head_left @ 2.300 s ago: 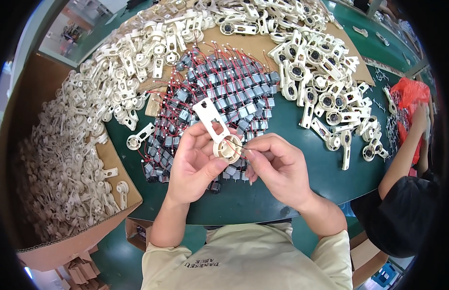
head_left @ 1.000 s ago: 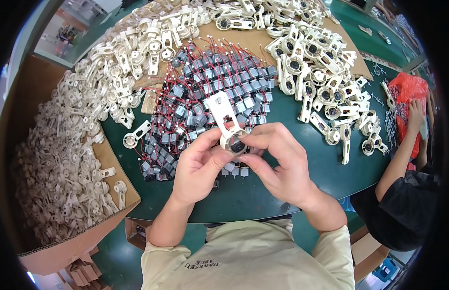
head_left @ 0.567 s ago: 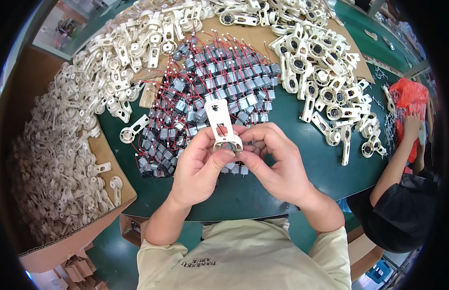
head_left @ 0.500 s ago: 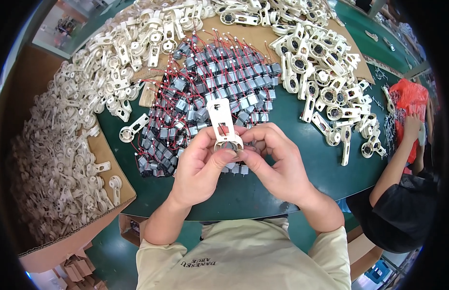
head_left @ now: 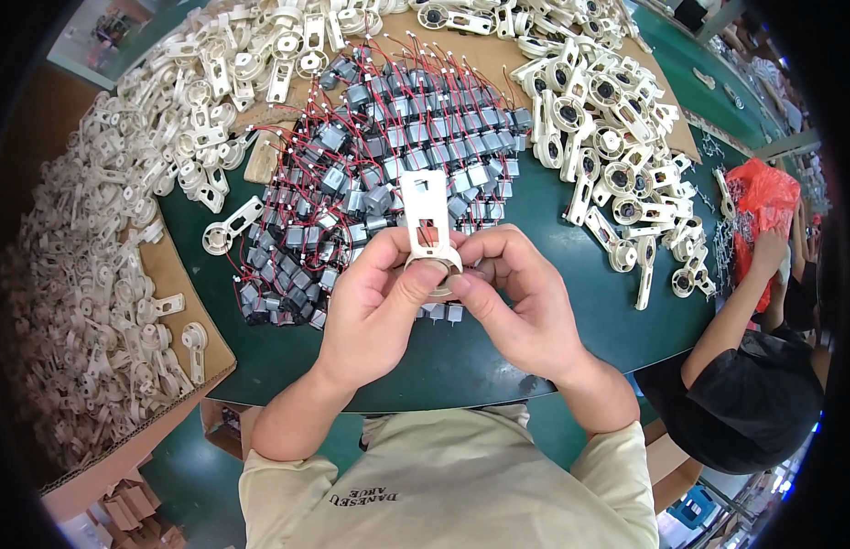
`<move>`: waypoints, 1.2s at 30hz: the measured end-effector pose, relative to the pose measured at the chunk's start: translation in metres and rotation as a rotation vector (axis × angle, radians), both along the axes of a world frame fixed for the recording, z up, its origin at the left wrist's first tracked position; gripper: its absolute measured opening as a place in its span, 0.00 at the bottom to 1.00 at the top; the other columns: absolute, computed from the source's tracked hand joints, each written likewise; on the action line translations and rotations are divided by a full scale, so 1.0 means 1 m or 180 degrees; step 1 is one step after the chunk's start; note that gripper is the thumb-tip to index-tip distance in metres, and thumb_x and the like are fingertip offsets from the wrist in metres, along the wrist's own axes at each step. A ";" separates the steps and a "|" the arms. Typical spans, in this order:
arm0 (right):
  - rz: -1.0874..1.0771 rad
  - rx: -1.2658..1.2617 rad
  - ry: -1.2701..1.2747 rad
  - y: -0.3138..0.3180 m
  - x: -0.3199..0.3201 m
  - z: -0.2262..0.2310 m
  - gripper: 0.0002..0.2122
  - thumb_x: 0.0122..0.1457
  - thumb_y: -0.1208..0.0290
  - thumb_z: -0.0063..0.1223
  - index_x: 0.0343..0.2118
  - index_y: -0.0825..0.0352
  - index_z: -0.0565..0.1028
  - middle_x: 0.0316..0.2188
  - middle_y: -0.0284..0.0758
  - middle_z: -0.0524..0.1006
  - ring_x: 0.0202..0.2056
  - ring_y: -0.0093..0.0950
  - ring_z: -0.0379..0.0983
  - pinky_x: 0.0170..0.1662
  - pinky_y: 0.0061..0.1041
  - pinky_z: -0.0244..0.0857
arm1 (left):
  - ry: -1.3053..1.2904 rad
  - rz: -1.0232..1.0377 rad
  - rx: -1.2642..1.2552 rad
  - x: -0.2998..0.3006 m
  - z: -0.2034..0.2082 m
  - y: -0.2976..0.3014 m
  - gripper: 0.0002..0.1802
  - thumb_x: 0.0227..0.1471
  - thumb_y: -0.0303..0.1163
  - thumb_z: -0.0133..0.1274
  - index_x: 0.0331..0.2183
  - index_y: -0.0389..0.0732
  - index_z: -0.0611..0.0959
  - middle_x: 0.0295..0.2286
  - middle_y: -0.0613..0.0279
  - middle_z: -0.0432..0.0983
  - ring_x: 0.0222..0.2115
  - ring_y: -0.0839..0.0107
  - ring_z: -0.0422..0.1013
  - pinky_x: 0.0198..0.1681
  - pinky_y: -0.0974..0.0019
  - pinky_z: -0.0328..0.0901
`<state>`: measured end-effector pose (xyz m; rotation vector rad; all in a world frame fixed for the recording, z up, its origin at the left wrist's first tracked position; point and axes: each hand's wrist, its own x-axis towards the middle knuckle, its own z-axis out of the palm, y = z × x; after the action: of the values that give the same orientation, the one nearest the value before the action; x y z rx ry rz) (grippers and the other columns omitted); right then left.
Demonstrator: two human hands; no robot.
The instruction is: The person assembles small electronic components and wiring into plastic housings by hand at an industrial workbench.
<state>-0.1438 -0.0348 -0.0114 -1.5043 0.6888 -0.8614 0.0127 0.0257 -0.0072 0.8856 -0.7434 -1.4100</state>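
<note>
Between both hands, over the front of the green table (head_left: 480, 366), is a white plastic housing (head_left: 426, 206) with a slotted flat handle and a ring-shaped end. Its handle points away from me. My left hand (head_left: 370, 306) grips the ring end, thumb pressed into the ring. My right hand (head_left: 521, 297) pinches the ring's right side between thumb and fingers. The thumbs hide most of what sits inside the ring. Just beyond my hands lies a broad bed of small grey motors (head_left: 484, 142) with red wires.
A cardboard box (head_left: 191, 293) heaped with white housings stands at left. More housings (head_left: 617, 133) pile up at back and right, some with dark round inserts. One single housing (head_left: 232, 226) lies left of the motors. At right, a co-worker's arm (head_left: 741, 293) reaches to a red plastic bag (head_left: 768, 197).
The view has shifted slightly. The housing's handle now stands straighter, and my left thumb has moved further over the ring. Both hands keep their hold.
</note>
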 end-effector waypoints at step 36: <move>0.0201 0.0786 -0.0590 -0.004 0.009 0.000 0.08 0.59 0.80 0.48 0.40 0.70 0.64 0.33 0.32 0.72 0.35 0.17 0.69 0.37 0.18 0.65 | -0.2298 0.0462 -0.0430 0.000 0.009 0.002 0.22 0.44 0.23 0.62 0.43 0.34 0.75 0.33 0.59 0.70 0.25 0.76 0.72 0.26 0.74 0.68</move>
<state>-0.1352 -0.0385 -0.0118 -1.2030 0.5846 -0.8240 0.0126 0.0281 0.0022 1.3285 -1.2656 -0.8827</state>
